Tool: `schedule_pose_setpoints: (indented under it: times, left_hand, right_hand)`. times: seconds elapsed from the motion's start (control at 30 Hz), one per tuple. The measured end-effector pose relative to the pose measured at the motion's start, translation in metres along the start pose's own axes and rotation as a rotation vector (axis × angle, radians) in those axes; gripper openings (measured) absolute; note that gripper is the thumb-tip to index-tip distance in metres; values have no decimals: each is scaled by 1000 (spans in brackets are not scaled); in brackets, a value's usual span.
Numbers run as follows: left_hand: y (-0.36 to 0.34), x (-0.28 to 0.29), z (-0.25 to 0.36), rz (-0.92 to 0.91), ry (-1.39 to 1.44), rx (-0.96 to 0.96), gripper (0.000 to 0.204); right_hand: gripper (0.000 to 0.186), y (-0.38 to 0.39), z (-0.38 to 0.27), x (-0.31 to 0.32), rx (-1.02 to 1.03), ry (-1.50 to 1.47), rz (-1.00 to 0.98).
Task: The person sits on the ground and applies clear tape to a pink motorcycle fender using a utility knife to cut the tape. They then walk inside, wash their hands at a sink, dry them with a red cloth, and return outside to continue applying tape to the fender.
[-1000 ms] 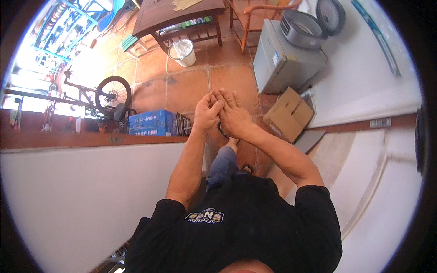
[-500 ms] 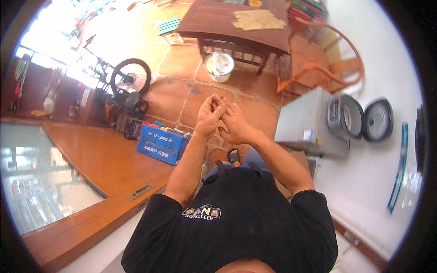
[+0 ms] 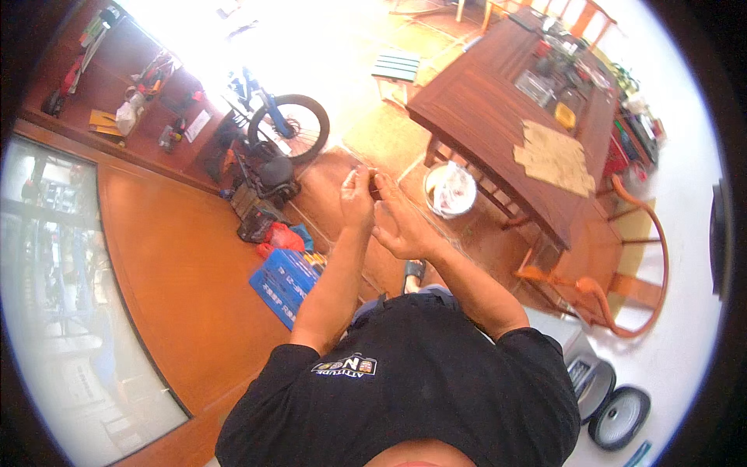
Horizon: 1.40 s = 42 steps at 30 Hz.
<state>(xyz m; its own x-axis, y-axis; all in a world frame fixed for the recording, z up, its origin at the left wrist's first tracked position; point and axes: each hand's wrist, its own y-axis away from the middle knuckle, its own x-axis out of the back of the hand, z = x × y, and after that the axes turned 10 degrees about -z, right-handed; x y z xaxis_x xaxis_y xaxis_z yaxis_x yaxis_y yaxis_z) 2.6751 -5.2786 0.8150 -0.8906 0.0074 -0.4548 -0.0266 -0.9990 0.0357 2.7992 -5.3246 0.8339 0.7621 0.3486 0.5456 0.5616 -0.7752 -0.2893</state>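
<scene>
My left hand (image 3: 357, 198) has its fingers bent and pinched at the fingertips of my right hand; whether anything small is between them I cannot make out. My right hand (image 3: 398, 222) is open, its fingers stretched toward the left hand and its thumb apart. Both hands are in midair over the tiled floor (image 3: 366, 257). Just beyond them to the right is a white bucket (image 3: 449, 189) with plastic in it; below left is a blue box (image 3: 276, 284).
A wooden table (image 3: 467, 101) with cardboard (image 3: 552, 156) and clutter, an armchair (image 3: 626, 307) and a small stool (image 3: 395, 68) stand ahead and right. A bicycle (image 3: 288, 128), bags (image 3: 276, 237) and wooden shelves (image 3: 156, 136) are at left. A wooden door (image 3: 171, 288) lies close left.
The view has turned and moved forward, bringing the table, bucket and shelves nearer and shifting the grey appliances downward. My hands stay together, with the left fingers at the right fingertips.
</scene>
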Motion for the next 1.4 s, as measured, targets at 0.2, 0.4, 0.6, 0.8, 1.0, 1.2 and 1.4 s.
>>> schedule_pose_setpoints:
  times: [0.2,0.4,0.6,0.8,1.0,1.2,1.4]
  left_hand:
    - [-111,2,-6,217,300,164,18]
    - [-259,42,6,98,111,244,40]
    - [-447,103,65,-432,704,203,73]
    - [-570,103,92,-382,858,106,63]
    - [-683,131,44,-403,180,-114,63]
    - [-840,135,55,-339,359,306,65]
    - [-1014,156,47,-333,255,341,74]
  right_hand:
    - [98,-122,77,18,-37,-239,28]
    - [99,-246,141,26,192,-40,110]
    - [91,-399,193,60,226,-981,353]
    - [77,-515,246,91,100,-923,375]
    - [58,-639,347,116,-35,-295,140]
    - [63,-789,465,195,-315,-910,-234]
    - [50,-906,544,256,-257,-628,-551]
